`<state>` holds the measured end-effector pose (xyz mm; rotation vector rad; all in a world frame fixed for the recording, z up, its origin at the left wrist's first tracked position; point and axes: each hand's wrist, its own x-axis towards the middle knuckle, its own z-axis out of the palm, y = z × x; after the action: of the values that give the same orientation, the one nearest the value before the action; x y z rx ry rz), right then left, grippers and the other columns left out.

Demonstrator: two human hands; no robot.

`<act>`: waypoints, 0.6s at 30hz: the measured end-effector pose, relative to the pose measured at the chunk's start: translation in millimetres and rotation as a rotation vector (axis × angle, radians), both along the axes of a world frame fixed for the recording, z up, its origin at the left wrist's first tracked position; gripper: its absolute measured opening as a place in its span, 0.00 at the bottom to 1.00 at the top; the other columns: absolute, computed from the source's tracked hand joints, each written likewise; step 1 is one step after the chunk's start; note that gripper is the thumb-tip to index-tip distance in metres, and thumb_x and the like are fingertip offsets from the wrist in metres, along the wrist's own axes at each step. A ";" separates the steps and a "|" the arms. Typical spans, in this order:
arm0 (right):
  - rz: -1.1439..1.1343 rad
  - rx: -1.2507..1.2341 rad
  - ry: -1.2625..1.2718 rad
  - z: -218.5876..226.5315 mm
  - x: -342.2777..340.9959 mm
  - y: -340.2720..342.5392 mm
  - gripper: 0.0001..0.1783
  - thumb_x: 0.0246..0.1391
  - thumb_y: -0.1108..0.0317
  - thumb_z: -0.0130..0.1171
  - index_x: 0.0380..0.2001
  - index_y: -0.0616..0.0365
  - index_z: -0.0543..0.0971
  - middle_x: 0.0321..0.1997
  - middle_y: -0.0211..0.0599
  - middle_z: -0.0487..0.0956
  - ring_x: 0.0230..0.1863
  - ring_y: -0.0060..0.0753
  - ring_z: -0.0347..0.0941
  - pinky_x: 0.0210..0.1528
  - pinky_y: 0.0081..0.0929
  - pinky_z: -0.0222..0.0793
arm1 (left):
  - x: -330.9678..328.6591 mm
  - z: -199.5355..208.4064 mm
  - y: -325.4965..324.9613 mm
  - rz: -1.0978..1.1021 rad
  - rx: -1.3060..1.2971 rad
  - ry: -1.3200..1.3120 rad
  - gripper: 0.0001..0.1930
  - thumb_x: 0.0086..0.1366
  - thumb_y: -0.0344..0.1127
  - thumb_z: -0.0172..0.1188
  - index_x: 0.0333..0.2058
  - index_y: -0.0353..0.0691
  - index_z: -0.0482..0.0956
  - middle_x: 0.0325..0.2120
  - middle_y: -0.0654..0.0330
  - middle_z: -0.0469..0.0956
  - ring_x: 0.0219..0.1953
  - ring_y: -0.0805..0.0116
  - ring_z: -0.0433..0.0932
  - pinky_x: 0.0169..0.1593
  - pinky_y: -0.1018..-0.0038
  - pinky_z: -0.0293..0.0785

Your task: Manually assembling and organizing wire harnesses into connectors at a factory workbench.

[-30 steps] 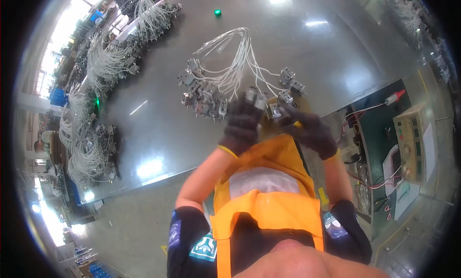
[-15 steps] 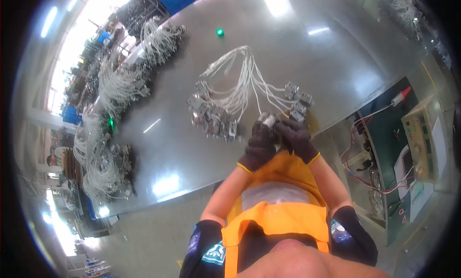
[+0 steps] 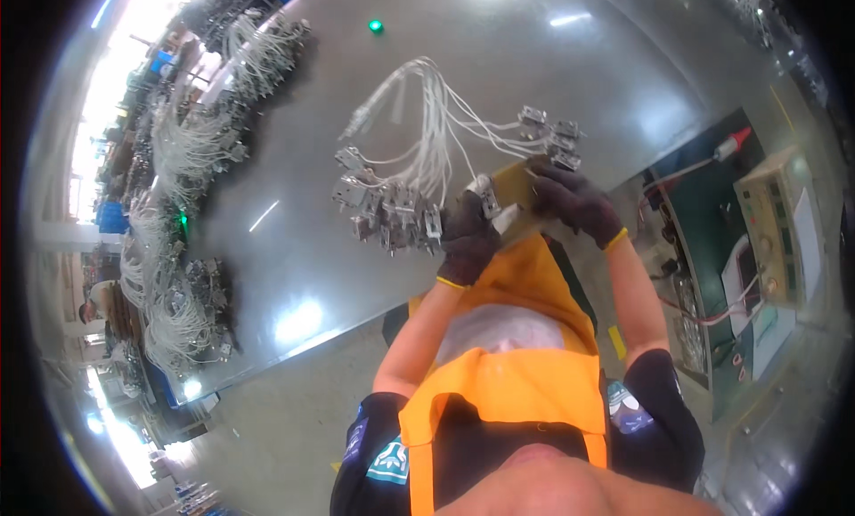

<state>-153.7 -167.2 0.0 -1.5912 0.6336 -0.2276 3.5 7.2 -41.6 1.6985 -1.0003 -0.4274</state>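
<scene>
My left hand (image 3: 470, 235), in a dark glove with a yellow cuff, is closed on a small silver metal connector (image 3: 485, 195) with a white wire leading to it. A small white piece (image 3: 506, 219) shows beside its fingers. My right hand (image 3: 574, 204), gloved alike, is apart from the left, its fingers spread a little and nothing plainly in them. It is nearest to a few metal connectors (image 3: 561, 142) at the right end of the white wire bundle (image 3: 432, 115). Several more connectors (image 3: 392, 209) lie clustered left of my left hand. A brownish patch (image 3: 512, 185) shows between my hands.
The grey metal table (image 3: 294, 249) carries heaps of white wire harnesses (image 3: 191, 160) along its left side. To the right, a beige instrument (image 3: 775, 231) stands on a dark green surface, with a red-tipped probe (image 3: 732, 146) and scissors (image 3: 737, 365) nearby.
My hands were together at the connector. The right hand has since drawn away to the right, while the left keeps hold. The view has shifted slightly.
</scene>
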 end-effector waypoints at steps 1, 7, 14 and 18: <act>-0.024 -0.033 0.051 3.3 1.1 9.1 0.26 0.67 0.56 0.57 0.64 0.55 0.76 0.36 0.33 0.85 0.34 0.22 0.79 0.40 0.24 0.77 | -4.2 -4.6 -1.3 0.022 0.145 -0.239 0.32 0.63 0.36 0.72 0.62 0.34 0.68 0.50 0.54 0.78 0.48 0.66 0.80 0.54 0.71 0.77; 0.153 -0.721 0.200 31.8 -11.4 37.3 0.21 0.65 0.54 0.57 0.56 0.49 0.81 0.41 0.44 0.86 0.40 0.44 0.83 0.44 0.35 0.78 | -3.3 -15.6 -10.8 0.024 0.018 -0.428 0.34 0.56 0.39 0.77 0.58 0.37 0.71 0.43 0.51 0.81 0.48 0.56 0.80 0.52 0.63 0.76; 0.135 -1.166 0.084 3.7 14.6 53.1 0.10 0.61 0.60 0.55 0.37 0.52 0.82 0.26 0.45 0.83 0.29 0.52 0.82 0.33 0.45 0.79 | 7.9 -19.6 -22.6 -0.077 0.022 -0.494 0.29 0.54 0.39 0.77 0.52 0.38 0.76 0.33 0.53 0.83 0.36 0.53 0.83 0.43 0.60 0.78; 0.207 -1.210 0.297 7.0 27.7 53.5 0.09 0.58 0.65 0.55 0.36 0.54 0.82 0.25 0.47 0.83 0.28 0.52 0.83 0.32 0.46 0.79 | 7.7 -22.6 -29.9 -0.087 0.026 -0.452 0.18 0.56 0.38 0.71 0.41 0.38 0.77 0.29 0.49 0.80 0.32 0.46 0.80 0.37 0.54 0.73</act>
<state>-126.0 -113.7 7.0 -2.8793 0.5638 -0.2317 11.2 -22.8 -64.2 1.8205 -1.4023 -0.1091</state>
